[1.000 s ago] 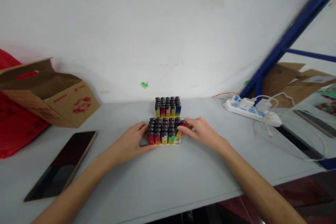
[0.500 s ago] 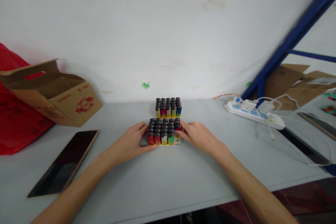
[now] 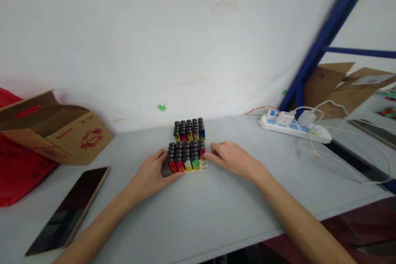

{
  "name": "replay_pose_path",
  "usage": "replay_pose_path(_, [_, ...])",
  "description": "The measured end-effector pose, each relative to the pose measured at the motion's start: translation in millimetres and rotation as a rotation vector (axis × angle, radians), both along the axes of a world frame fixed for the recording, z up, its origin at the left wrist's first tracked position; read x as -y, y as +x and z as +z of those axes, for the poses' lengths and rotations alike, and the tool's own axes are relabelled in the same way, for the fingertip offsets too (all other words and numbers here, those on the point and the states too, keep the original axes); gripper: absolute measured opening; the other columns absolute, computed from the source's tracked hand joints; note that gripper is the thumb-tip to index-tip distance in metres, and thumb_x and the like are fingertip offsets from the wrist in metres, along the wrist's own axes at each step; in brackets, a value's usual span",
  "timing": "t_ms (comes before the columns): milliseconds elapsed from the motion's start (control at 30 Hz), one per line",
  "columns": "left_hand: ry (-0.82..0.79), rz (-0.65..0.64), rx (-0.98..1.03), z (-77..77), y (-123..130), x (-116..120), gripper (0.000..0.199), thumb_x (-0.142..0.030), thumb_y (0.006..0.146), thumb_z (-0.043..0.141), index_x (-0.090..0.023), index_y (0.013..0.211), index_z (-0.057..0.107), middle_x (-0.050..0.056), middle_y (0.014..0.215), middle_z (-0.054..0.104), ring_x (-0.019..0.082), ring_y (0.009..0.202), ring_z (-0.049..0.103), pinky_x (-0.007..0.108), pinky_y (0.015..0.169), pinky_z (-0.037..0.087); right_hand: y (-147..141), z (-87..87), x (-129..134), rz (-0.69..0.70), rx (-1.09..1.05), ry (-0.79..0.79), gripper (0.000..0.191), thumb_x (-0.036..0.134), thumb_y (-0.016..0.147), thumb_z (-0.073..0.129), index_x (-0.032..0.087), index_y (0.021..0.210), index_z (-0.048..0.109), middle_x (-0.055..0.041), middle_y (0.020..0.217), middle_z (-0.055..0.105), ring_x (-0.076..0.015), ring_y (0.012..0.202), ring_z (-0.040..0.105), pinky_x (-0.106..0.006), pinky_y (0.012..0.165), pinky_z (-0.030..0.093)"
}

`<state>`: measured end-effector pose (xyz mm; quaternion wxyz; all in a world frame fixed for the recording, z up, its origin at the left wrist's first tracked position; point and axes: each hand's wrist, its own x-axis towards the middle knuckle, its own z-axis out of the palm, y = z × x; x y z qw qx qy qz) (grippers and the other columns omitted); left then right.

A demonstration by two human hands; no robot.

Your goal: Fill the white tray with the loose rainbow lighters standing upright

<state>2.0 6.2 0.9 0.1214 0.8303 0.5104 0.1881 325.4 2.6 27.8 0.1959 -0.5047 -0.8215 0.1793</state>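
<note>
Several upright lighters [image 3: 184, 156] with black tops and red, yellow and green bodies stand in rows in a pale tray [image 3: 203, 166], whose front right corner has bare pockets. My left hand [image 3: 154, 171] curves around the tray's left side, its thumb along the front edge and its fingers at the left. At the right side is my right hand [image 3: 232, 157], thumb and fingers apart; its thumb tip is at a red lighter [image 3: 202, 153], and whether it touches is unclear. Just behind stands a second block of lighters [image 3: 189, 130].
On the left lie a dark tablet-like device [image 3: 69, 208], an open cardboard box [image 3: 74, 136] and a red bag [image 3: 21, 173]. A white power strip [image 3: 297, 128] with chargers and cables sits at the right, near a blue metal frame [image 3: 318, 45]. A white wall rises behind.
My right hand has come away slightly from the tray's right side, its fingers no longer against the lighters. My left hand stays at the tray's left. The camera view has shifted and tilted.
</note>
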Motion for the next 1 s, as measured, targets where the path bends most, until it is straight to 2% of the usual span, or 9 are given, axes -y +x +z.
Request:
replay_pose_path(233, [-0.037,0.070,-0.107,2.9,23.5,-11.0,0.052,-0.071,0.097,0.066,-0.023,0.113,0.076,0.016,0.119,0.075,0.041,0.109,0.074,0.058,0.099,0.060,1.1,-7.5,-3.9,-0.060,0.034,0.001,0.051,0.066,0.114,0.055,0.023,0.088,0.068,-0.0099,0.083,0.074,-0.0245,0.072,0.066,-0.035,0.067,0.038])
replay_pose_path(333, [-0.046,0.094,-0.120,4.3,30.0,-10.3,0.050,-0.069,0.098,0.066,-0.022,0.108,0.077,0.015,0.113,0.075,0.040,0.105,0.074,0.056,0.097,0.061,-2.0,-13.5,-5.1,-0.041,0.031,-0.002,0.039,0.062,0.106,0.073,0.023,0.104,0.069,-0.0127,0.103,0.079,-0.0292,0.088,0.072,-0.036,0.076,0.046])
replay_pose_path(433, [-0.035,0.104,-0.096,3.7,30.9,-6.0,0.046,-0.069,0.097,0.068,-0.024,0.102,0.076,0.013,0.108,0.074,0.037,0.104,0.073,0.054,0.099,0.061,-3.6,-19.8,-7.3,-0.047,0.030,-0.006,0.046,0.057,0.093,0.090,0.021,0.113,0.067,-0.0145,0.116,0.077,-0.0336,0.101,0.073,-0.043,0.088,0.052])
replay_pose_path(500, [-0.052,0.110,-0.028,1.1,27.4,-4.2,0.051,-0.073,0.093,0.071,-0.025,0.111,0.077,0.012,0.111,0.073,0.037,0.107,0.073,0.055,0.103,0.061,-3.7,-24.8,-9.3,-0.051,-0.036,-0.031,0.050,0.061,0.092,0.088,0.021,0.113,0.067,-0.0145,0.117,0.075,-0.0347,0.105,0.072,-0.048,0.096,0.054])
replay_pose_path(633, [-0.089,0.203,0.398,-8.6,20.3,-17.5,0.077,-0.078,0.101,0.056,-0.023,0.155,0.061,0.015,0.151,0.065,0.035,0.138,0.066,0.057,0.123,0.052,-6.9,-37.9,-22.9,-0.138,-0.527,-0.055,0.073,0.081,0.101,0.062,0.024,0.146,0.060,-0.0194,0.155,0.062,-0.0339,0.141,0.062,-0.053,0.118,0.050])
replay_pose_path(767, [-0.331,0.306,1.077,-11.4,41.6,-53.0,0.065,-0.067,0.109,0.045,-0.025,0.157,0.057,0.013,0.168,0.059,0.032,0.158,0.054,0.055,0.123,0.054,-27.5,-48.1,-62.2,-0.281,-0.944,-0.158,0.091,0.093,0.101,0.041,0.029,0.166,0.047,-0.0151,0.183,0.035,-0.0287,0.169,0.036,-0.051,0.132,0.042])
replay_pose_path(867, [-0.442,0.264,1.334,-7.6,74.8,-74.6,0.054,-0.065,0.108,0.053,-0.025,0.140,0.071,0.009,0.144,0.079,0.030,0.146,0.067,0.050,0.119,0.060,-56.8,-49.4,-96.2,-0.310,-1.174,-0.268,0.094,0.094,0.095,0.048,0.030,0.163,0.052,-0.0108,0.181,0.043,-0.0281,0.169,0.038,-0.051,0.134,0.040])
replay_pose_path(900, [-0.474,0.260,1.548,-6.7,85.1,-78.6,0.049,-0.060,0.102,0.068,-0.020,0.129,0.077,0.012,0.133,0.084,0.033,0.139,0.072,0.049,0.119,0.059,-67.0,-49.4,-104.6,-0.294,-1.269,-0.306,0.091,0.093,0.092,0.053,0.030,0.157,0.059,-0.0095,0.175,0.052,-0.0291,0.165,0.044,-0.051,0.134,0.040])
replay_pose_path(1000, [-0.464,0.284,1.713,-6.8,104.2,-80.8,0.035,-0.053,0.100,0.074,-0.022,0.116,0.080,0.005,0.117,0.088,0.026,0.122,0.080,0.038,0.116,0.061,-89.3,-52.1,-115.7,-0.216,-1.461,-0.367,0.073,0.087,0.087,0.067,0.030,0.131,0.075,-0.0053,0.141,0.077,-0.0309,0.149,0.060,-0.050,0.130,0.046])
